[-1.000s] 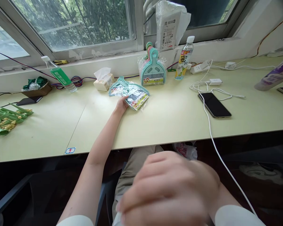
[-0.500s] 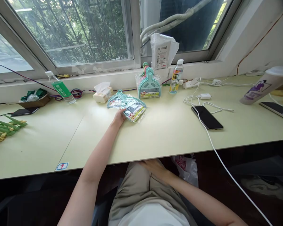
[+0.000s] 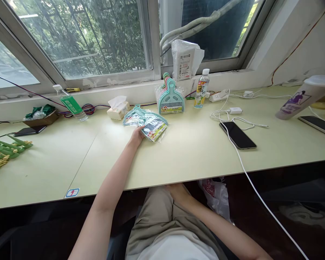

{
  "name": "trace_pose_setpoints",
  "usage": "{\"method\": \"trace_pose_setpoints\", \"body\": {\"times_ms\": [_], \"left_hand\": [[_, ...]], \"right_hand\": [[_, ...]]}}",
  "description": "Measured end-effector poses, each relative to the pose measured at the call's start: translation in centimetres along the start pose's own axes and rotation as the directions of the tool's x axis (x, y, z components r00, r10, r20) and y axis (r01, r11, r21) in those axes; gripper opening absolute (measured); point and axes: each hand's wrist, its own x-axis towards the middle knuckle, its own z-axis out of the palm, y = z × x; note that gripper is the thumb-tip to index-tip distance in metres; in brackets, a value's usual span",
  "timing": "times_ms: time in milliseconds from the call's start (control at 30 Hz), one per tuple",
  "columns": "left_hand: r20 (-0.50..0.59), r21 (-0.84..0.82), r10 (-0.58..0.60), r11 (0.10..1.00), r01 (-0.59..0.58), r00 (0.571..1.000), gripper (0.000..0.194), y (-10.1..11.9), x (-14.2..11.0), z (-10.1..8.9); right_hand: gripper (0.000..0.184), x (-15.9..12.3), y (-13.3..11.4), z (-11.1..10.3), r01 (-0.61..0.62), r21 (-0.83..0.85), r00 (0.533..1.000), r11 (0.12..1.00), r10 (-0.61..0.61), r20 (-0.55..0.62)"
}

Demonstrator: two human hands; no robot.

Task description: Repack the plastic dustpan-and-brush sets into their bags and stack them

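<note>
My left hand (image 3: 137, 136) reaches across the pale green desk (image 3: 178, 155) and rests on the near edge of a teal mini dustpan set in clear wrap (image 3: 148, 123), fingers closed on it. A second wrapped stack of dustpan sets (image 3: 170, 98) stands upright behind it by the window sill. My right hand (image 3: 176, 189) lies low on my lap under the desk's front edge; its fingers are hidden.
A tissue box (image 3: 118, 109) and a green-labelled bottle (image 3: 70, 104) sit at the back left, green plastic pieces (image 3: 2, 151) at far left. A yellow-labelled bottle (image 3: 200, 89), black phone (image 3: 237, 134) with white cable, power strip (image 3: 219, 96) and a large cup (image 3: 303, 98) lie right.
My right hand dropped from close in front of the camera down to my lap under the desk. The view tilted up slightly. My left hand stayed on the wrapped dustpan set.
</note>
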Motion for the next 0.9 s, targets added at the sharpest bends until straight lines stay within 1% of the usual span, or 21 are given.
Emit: {"method": "trace_pose_setpoints", "body": {"times_ms": [67, 100, 133, 167, 200, 233, 267, 300, 367, 400, 433, 467, 500, 533, 567, 600, 633, 700, 800, 833, 900], "left_hand": [[0.002, -0.002, -0.003, 1.000, 0.003, 1.000, 0.028, 0.0, -0.1, 0.1], [0.005, -0.005, -0.003, 1.000, 0.003, 1.000, 0.029, 0.0, -0.1, 0.1], [0.007, -0.008, -0.002, 1.000, 0.002, 1.000, 0.030, 0.0, -0.1, 0.1], [0.007, -0.010, -0.001, 1.000, 0.001, 1.000, 0.032, 0.0, -0.1, 0.1], [0.005, -0.008, -0.001, 1.000, 0.001, 1.000, 0.035, 0.0, -0.1, 0.1], [0.003, -0.005, -0.001, 1.000, 0.001, 1.000, 0.036, 0.0, -0.1, 0.1], [0.000, -0.001, 0.001, 1.000, -0.001, 1.000, 0.036, 0.0, -0.2, 0.2], [-0.004, 0.002, 0.003, 1.000, -0.003, 1.000, 0.035, 0.0, -0.2, 0.2], [-0.013, 0.012, -0.006, 1.000, 0.006, 1.000, 0.030, 0.1, -0.3, 0.3], [-0.013, 0.019, -0.014, 1.000, 0.014, 1.000, 0.027, 0.1, -0.3, 0.3], [-0.006, 0.024, -0.019, 1.000, 0.019, 1.000, 0.024, 0.1, -0.4, 0.4], [0.004, 0.025, -0.018, 1.000, 0.018, 1.000, 0.022, 0.1, -0.4, 0.4], [0.014, 0.024, -0.012, 1.000, 0.011, 1.000, 0.022, 0.1, -0.4, 0.4], [0.017, 0.022, -0.001, 1.000, 0.001, 1.000, 0.023, 0.1, -0.4, 0.4], [0.012, 0.020, 0.010, 1.000, -0.010, 1.000, 0.026, 0.1, -0.3, 0.3], [0.000, 0.020, 0.014, 1.000, -0.014, 1.000, 0.029, 0.0, -0.2, 0.3], [-0.016, 0.022, 0.014, 1.000, -0.014, 1.000, 0.032, -0.1, 0.0, 0.2], [-0.033, 0.018, 0.014, 1.000, -0.013, 0.999, 0.038, -0.3, 0.2, 0.1], [-0.014, -0.031, 0.045, 0.998, -0.045, 0.999, 0.047, -0.5, 0.5, 0.0], [-0.006, -0.053, 0.058, 0.997, -0.058, 0.998, 0.049, -0.5, 0.5, 0.0], [0.009, -0.089, 0.086, 0.992, -0.085, 0.996, 0.051, -0.4, 0.3, 0.1]], "right_hand": [[0.074, -1.5, -1.5, -0.8, 0.009, -0.043, 0.999, 0.999, -0.007, 0.034], [0.073, -2.3, -2.6, -1.8, 0.126, 0.015, 0.987, 0.992, -0.127, 0.098], [0.073, -3.0, -3.7, -3.0, 0.306, 0.117, 0.929, 0.945, -0.324, 0.179], [0.073, -3.6, -4.8, -4.6, 0.455, 0.223, 0.823, 0.862, -0.503, 0.265], [0.076, -4.0, -5.8, -6.4, 0.533, 0.336, 0.727, 0.777, -0.623, 0.287], [0.077, -4.0, -6.6, -8.4, 0.562, 0.440, 0.670, 0.700, -0.698, 0.254], [0.075, -3.6, -7.1, -10.4, 0.567, 0.517, 0.652, 0.641, -0.733, 0.194], [0.071, -2.8, -7.3, -12.4, 0.566, 0.566, 0.672, 0.599, -0.734, 0.104], [0.062, -0.1, -6.3, -15.8, 0.613, 0.553, 0.750, 0.565, -0.636, -0.182], [0.057, 1.7, -5.3, -17.1, 0.638, 0.526, 0.762, 0.563, -0.563, -0.320], [0.052, 3.6, -4.0, -18.1, 0.605, 0.528, 0.796, 0.595, -0.466, -0.386], [0.045, 5.6, -2.6, -18.8, 0.555, 0.562, 0.827, 0.613, -0.330, -0.456], [0.037, 7.5, -1.1, -19.2, 0.489, 0.628, 0.850, 0.605, -0.172, -0.497], [0.030, 9.2, 0.4, -19.3, 0.406, 0.707, 0.864, 0.579, 0.009, -0.504], [0.025, 10.6, 1.7, -19.2, 0.340, 0.781, 0.852, 0.524, 0.181, -0.492], [0.020, 11.7, 2.9, -18.9, 0.312, 0.812, 0.834, 0.494, 0.267, -0.483], [0.016, 12.5, 3.9, -18.6, 0.285, 0.834, 0.826, 0.472, 0.322, -0.464], [0.021, 13.3, 5.3, -17.8, 0.243, 0.868, 0.801, 0.432, 0.416, -0.431], [0.024, 13.1, 6.4, -17.1, 0.226, 0.896, 0.757, 0.381, 0.510, -0.408], [0.024, 13.0, 6.6, -17.0, 0.215, 0.903, 0.755, 0.372, 0.523, -0.395], [0.022, 13.0, 6.8, -17.0, 0.194, 0.914, 0.779, 0.358, 0.510, -0.365]]}}
